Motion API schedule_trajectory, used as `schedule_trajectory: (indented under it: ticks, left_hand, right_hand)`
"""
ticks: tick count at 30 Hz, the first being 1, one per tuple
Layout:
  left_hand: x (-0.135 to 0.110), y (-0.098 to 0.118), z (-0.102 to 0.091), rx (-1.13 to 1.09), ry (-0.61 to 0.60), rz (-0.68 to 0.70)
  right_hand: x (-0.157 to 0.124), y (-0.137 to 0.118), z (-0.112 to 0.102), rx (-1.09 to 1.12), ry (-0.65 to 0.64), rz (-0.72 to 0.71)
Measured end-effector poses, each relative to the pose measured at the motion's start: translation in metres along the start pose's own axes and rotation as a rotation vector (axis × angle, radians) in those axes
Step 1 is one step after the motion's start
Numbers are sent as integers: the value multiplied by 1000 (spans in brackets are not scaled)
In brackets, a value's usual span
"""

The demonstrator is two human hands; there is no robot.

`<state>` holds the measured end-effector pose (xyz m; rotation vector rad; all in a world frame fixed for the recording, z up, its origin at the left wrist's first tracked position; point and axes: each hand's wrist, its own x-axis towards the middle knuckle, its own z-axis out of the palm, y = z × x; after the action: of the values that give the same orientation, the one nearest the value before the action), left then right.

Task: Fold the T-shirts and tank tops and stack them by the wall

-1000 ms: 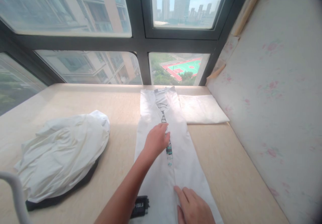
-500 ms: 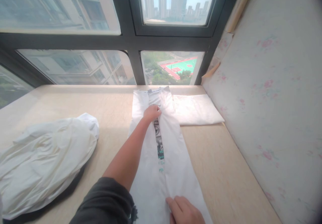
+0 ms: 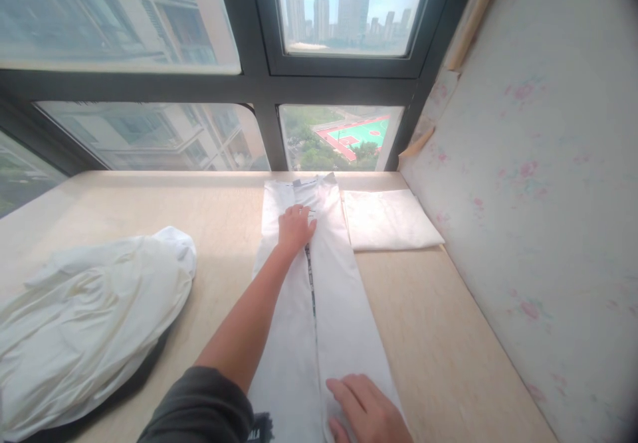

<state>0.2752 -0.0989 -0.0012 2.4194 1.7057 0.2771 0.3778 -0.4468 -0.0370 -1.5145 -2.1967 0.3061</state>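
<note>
A white T-shirt (image 3: 349, 323) lies lengthwise on the wooden surface, its two sides folded in to meet along the middle. Only a thin strip of its dark print shows through the gap, and a black patch with pale letters is near the lower left. My left hand (image 3: 296, 229) rests flat on the shirt just below the collar, fingers spread and holding nothing. At the near end, my right hand (image 3: 369, 408) lies over the right-hand fold, thumb and fingers apart. Part of the right hand is cut off by the bottom of the view.
A folded white cloth (image 3: 391, 219) lies to the right of the collar, against the papered wall (image 3: 528, 230). On the left is a loose heap of white fabric (image 3: 100, 317) with a dark underside. Dark window frames (image 3: 199, 88) stand behind the wooden surface (image 3: 224, 210).
The two folded sides have come closer together, covering most of the print. My left hand has gone from a pinch to lying flat, and my right hand has opened its grip on the edge.
</note>
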Motion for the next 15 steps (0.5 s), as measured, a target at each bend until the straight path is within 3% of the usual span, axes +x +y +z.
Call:
schedule_trajectory:
  ticks: [4,7,9,12,15]
  left_hand:
    - [-8,-8,12,41,-12,61]
    - [-9,-19,17,62,-22,45]
    - [-12,-25,18,75,-20,36]
    - [-22,-31,14,94,-8,23]
    - [-30,-36,8,107,31,-18]
  right_hand:
    - [24,7,-18,-64,-110,-96]
    - [34,3,-16,-53,-244,-95]
    - [34,0,-10,-60,-264,-99]
    - [28,0,4,-128,-170,-157]
    - [19,3,20,-256,77,-272]
